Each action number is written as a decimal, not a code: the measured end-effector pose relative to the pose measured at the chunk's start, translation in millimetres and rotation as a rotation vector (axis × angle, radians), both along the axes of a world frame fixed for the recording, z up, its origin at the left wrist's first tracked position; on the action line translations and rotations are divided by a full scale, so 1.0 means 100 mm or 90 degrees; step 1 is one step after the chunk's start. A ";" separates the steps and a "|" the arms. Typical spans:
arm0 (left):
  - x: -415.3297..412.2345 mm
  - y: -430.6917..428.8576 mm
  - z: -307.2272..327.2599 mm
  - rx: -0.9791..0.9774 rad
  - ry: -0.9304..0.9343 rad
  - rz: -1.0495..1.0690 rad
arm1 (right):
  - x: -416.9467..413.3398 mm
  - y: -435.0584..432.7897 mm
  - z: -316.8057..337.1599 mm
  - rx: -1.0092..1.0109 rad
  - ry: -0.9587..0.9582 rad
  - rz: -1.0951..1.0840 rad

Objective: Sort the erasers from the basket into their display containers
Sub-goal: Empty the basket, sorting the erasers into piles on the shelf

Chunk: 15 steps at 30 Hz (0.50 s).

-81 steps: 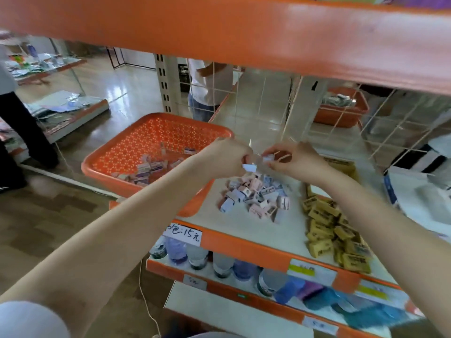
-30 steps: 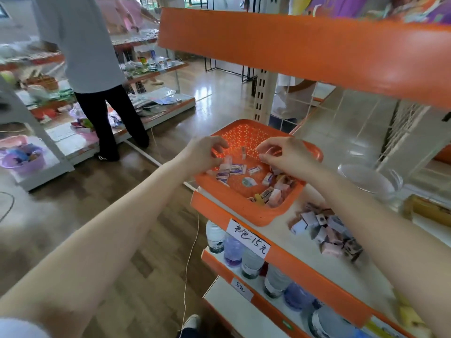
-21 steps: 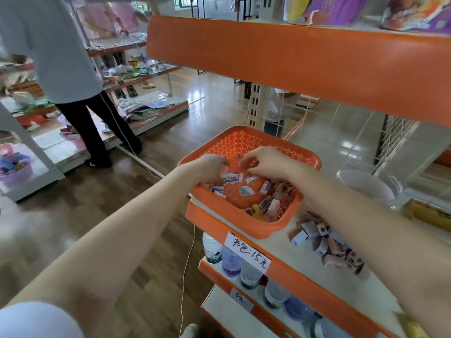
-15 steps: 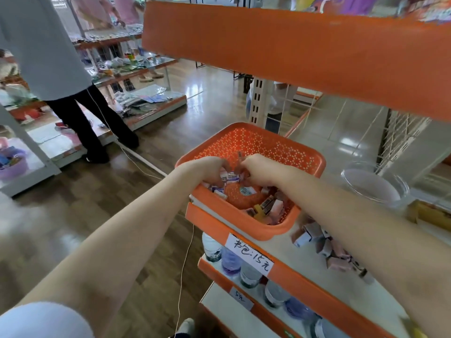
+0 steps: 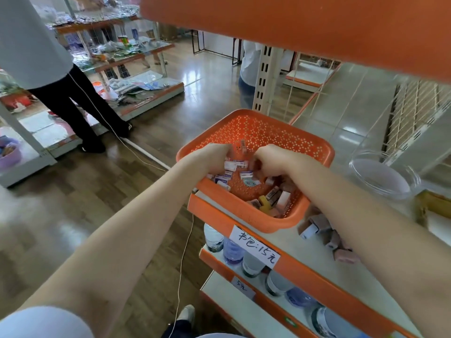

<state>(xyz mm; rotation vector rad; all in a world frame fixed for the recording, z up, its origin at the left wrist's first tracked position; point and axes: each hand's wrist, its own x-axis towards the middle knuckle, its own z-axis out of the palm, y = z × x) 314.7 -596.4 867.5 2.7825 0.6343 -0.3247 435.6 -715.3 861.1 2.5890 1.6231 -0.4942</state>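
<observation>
An orange perforated basket (image 5: 263,132) sits at the left end of the shelf and holds several small wrapped erasers (image 5: 275,196), white, pink and one yellow. Both my hands are down inside it. My left hand (image 5: 214,157) curls over white-wrapped erasers at the basket's near-left side and grips some. My right hand (image 5: 271,159) is curled over erasers in the middle; its fingertips are hidden. A pile of pink and white erasers (image 5: 324,230) lies on the shelf right of the basket, partly under my right forearm. A clear round container (image 5: 383,174) stands further right.
An orange shelf board (image 5: 292,28) hangs low overhead. A price label (image 5: 256,245) sits on the shelf's front edge, with bottles (image 5: 231,247) on the shelf below. A person in dark trousers (image 5: 73,98) stands in the aisle at left. A thin cord (image 5: 185,245) trails down.
My view swung from the sorted pile to the basket. Both hands went from hovering over the basket to reaching down among the erasers, fingers closing on them.
</observation>
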 end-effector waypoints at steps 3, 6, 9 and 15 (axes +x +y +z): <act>0.00 -0.01 0.00 0.015 0.033 0.010 | 0.07 -0.04 0.02 0.021 -0.033 -0.063; -0.01 -0.03 0.03 0.004 0.056 0.005 | 0.09 -0.06 0.03 0.058 -0.007 -0.096; -0.01 -0.02 0.03 -0.024 0.079 0.008 | 0.09 -0.07 0.04 0.072 0.006 -0.105; -0.02 -0.03 0.03 -0.088 0.061 -0.009 | 0.08 -0.08 0.06 0.111 0.037 -0.111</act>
